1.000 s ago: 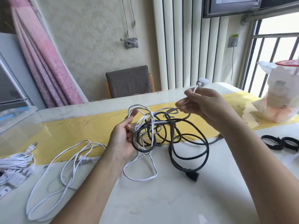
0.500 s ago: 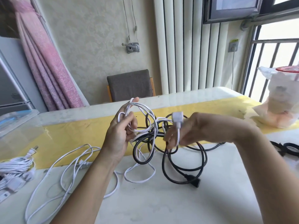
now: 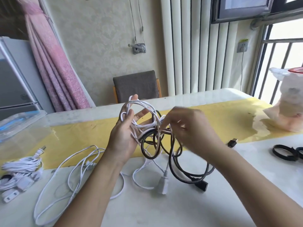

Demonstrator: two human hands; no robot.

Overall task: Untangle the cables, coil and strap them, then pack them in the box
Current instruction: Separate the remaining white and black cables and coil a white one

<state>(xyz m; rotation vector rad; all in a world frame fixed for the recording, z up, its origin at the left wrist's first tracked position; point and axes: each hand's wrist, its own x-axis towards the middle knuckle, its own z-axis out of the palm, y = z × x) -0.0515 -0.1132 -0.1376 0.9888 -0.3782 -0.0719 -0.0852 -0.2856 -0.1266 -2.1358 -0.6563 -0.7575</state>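
- Two cables, the white cable [image 3: 141,104] and the black cable [image 3: 178,171], hang knotted between my hands over the middle of the table [image 3: 164,210], with their low loops trailing toward its near edge.
- Left hand [image 3: 124,133]: the fingers are spread almost straight, and white loops are draped over them rather than clamped.
- Right hand [image 3: 188,128]: it is blurred, with its fingertips in the knot. I cannot tell what it pinches.
- Risk, as I judge it: with my left fingers this loose, a sharp pull could slip the loops off and cinch white around black. The dangling plug [image 3: 163,185] could snag a black loop.
- Half a second ago my right hand held that plug up, and now it hangs free. My left fingers, then gripping, have opened.
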